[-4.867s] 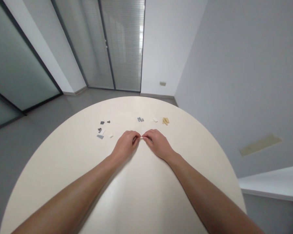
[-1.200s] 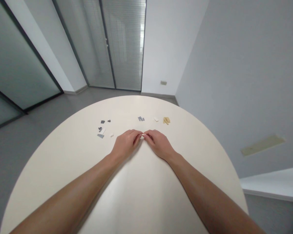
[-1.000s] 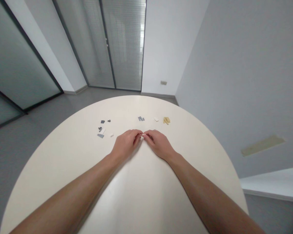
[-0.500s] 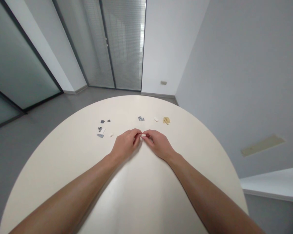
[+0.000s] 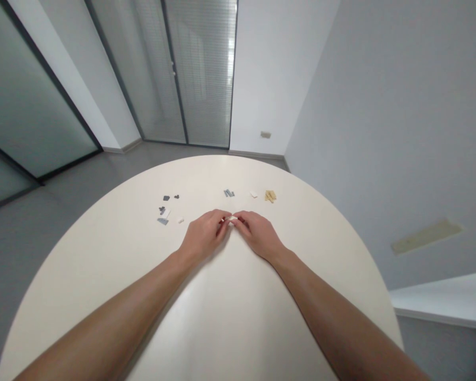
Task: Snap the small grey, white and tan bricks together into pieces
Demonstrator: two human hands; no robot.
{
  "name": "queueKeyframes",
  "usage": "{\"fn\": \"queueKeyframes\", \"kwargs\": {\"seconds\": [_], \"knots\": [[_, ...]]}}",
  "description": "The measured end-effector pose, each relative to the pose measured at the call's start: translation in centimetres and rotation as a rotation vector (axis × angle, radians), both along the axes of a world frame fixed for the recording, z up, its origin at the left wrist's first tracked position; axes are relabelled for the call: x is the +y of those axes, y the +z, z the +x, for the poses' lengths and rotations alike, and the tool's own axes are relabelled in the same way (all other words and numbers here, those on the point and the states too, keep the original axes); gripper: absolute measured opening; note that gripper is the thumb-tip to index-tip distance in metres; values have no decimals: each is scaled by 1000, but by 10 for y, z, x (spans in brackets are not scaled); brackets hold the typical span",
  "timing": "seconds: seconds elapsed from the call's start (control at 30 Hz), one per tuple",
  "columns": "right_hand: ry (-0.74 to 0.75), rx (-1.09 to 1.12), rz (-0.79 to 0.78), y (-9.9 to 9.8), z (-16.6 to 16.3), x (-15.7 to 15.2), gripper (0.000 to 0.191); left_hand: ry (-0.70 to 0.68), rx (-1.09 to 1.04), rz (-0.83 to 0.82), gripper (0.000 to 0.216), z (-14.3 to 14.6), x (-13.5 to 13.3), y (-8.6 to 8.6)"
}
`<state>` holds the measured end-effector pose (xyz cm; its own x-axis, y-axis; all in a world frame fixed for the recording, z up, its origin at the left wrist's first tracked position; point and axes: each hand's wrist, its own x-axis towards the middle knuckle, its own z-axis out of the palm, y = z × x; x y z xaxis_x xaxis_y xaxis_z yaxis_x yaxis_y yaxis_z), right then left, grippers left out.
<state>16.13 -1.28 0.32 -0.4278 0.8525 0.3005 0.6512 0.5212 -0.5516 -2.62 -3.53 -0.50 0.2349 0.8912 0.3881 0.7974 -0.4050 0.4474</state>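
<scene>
The tabletop (image 5: 238,317) is plain cream. White shows on the held piece (image 5: 233,219) between the fingers (image 5: 243,227), the chip (image 5: 254,194), the tile (image 5: 166,214) and the nub (image 5: 181,220). The strips (image 5: 229,193) and slab (image 5: 162,221) are mid-grey; three bits (image 5: 166,198) are charcoal. The cluster (image 5: 270,195) is tan. Behind, the blinds (image 5: 206,74) carry fine horizontal grey stripes, and the left pane (image 5: 24,106) is greenish grey, framed near-black. The floor (image 5: 115,177) is grey, the right wall (image 5: 400,106) plain pale grey, its patch (image 5: 426,236) dull beige.
</scene>
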Motion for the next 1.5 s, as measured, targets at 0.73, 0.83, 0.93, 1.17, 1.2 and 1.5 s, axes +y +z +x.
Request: {"fn": "queueKeyframes", "kwargs": {"seconds": [0.73,0.83,0.93,1.17,1.2,1.5], "knots": [[35,-34,41,-2,0,1,25,3,54,-53,24,-2,2,0],[35,-36,45,-2,0,1,24,4,55,-58,25,-1,2,0],[29,-44,46,-2,0,1,24,3,50,-59,26,-1,1,1],[20,-50,32,-1,-1,1,22,3,54,-69,24,-1,1,3],[19,-47,30,-1,-1,1,22,3,52,-68,24,0,1,3],[20,-47,36,-1,-1,1,22,6,43,-85,24,0,1,2]]}}
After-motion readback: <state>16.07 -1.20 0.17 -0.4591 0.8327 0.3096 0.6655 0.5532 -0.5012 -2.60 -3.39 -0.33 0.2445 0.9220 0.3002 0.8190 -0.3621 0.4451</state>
